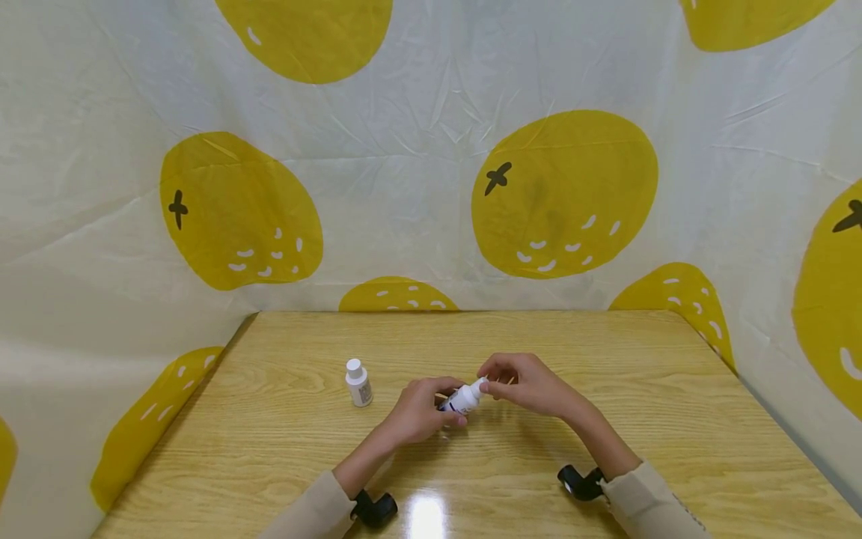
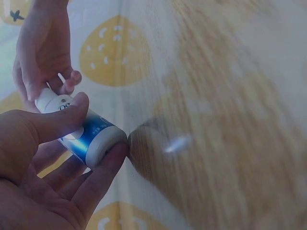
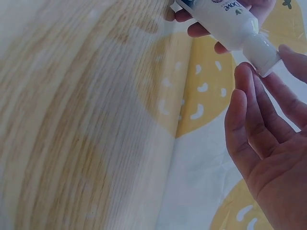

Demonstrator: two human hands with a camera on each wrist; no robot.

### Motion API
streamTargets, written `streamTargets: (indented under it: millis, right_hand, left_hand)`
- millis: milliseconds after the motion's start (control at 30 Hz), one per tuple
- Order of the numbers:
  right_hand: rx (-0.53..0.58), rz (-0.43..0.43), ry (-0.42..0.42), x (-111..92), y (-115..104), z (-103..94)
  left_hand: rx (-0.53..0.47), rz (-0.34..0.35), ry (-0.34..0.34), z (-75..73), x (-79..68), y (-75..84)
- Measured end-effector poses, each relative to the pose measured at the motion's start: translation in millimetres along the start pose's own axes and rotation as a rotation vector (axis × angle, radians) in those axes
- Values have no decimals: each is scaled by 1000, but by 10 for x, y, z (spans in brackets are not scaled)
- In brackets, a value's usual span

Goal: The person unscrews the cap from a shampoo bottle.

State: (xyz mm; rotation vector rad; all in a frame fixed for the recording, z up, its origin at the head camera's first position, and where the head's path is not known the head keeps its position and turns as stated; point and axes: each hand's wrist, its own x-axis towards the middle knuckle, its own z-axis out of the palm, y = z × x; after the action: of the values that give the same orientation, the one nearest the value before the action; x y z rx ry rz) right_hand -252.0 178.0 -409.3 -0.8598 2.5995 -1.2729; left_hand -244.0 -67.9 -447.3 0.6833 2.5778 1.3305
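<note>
A small white bottle (image 1: 461,402) with a blue label and "Dove" lettering lies tilted in the person's left hand (image 1: 419,412). The thumb presses on its side and the fingers support it from below and at the base, as the left wrist view shows. At the other end, the white cap (image 3: 261,54) sits between the thumb and fingertips of the right hand (image 1: 532,387), which pinches it. The remaining right fingers are held loosely bent beneath the cap. A second white bottle (image 1: 360,386) with a white cap stands upright to the left of the hands.
Both hands are over a wood-grain table (image 1: 296,449), with glare near its front edge. A white cloth (image 1: 404,209) printed with yellow fruit hangs behind the table and along its sides. Black wrist cameras (image 1: 581,483) sit at both sleeves.
</note>
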Motion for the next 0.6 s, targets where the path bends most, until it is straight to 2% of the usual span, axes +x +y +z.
streamTargets:
  millis: [600]
  right_hand:
    - [-10,-17,9,-5,-7,2]
  left_hand:
    - [13,16,8,-2,-7,14]
